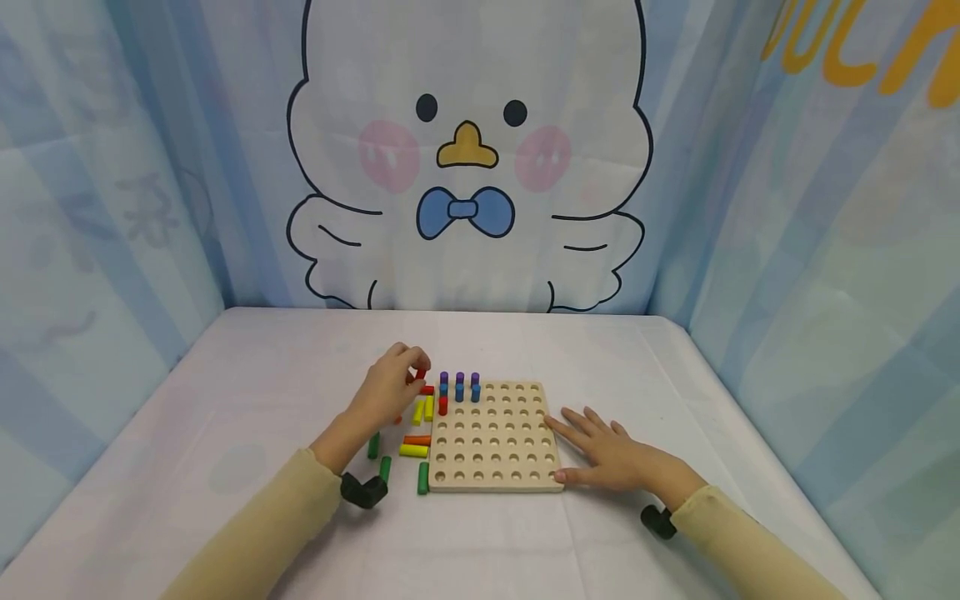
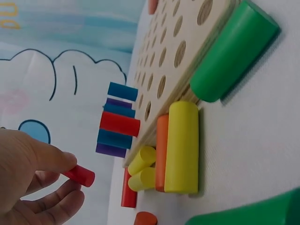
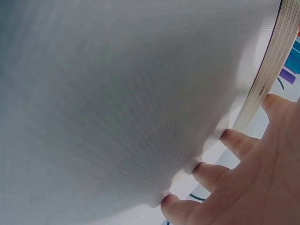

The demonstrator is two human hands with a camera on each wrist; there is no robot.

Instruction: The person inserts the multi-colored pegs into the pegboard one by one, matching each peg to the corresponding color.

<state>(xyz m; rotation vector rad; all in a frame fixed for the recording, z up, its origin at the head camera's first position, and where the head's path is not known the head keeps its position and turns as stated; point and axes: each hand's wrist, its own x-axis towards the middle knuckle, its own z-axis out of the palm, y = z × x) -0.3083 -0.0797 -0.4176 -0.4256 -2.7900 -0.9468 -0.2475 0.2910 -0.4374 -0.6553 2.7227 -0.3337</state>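
Observation:
My left hand [image 1: 387, 387] pinches a red peg [image 2: 80, 175] between thumb and fingers, above the loose pegs left of the wooden pegboard [image 1: 495, 482]. Another red peg [image 1: 443, 407] stands in the board's left column, in front of a row of blue pegs [image 1: 460, 392] and a back row of purple pegs [image 1: 460, 377]. My right hand [image 1: 611, 454] lies with fingers spread at the board's right edge. In the right wrist view, one fingertip meets the board's side [image 3: 269, 65] and the other fingertips rest on the white cloth.
Loose pegs lie along the board's left side: a yellow peg [image 2: 183, 147], an orange peg [image 1: 417, 440], a red peg [image 2: 129, 190] and several green pegs [image 1: 423, 478]. A white cloth [image 1: 637, 358] covers the table, with printed curtains [image 1: 465, 267] behind and at both sides.

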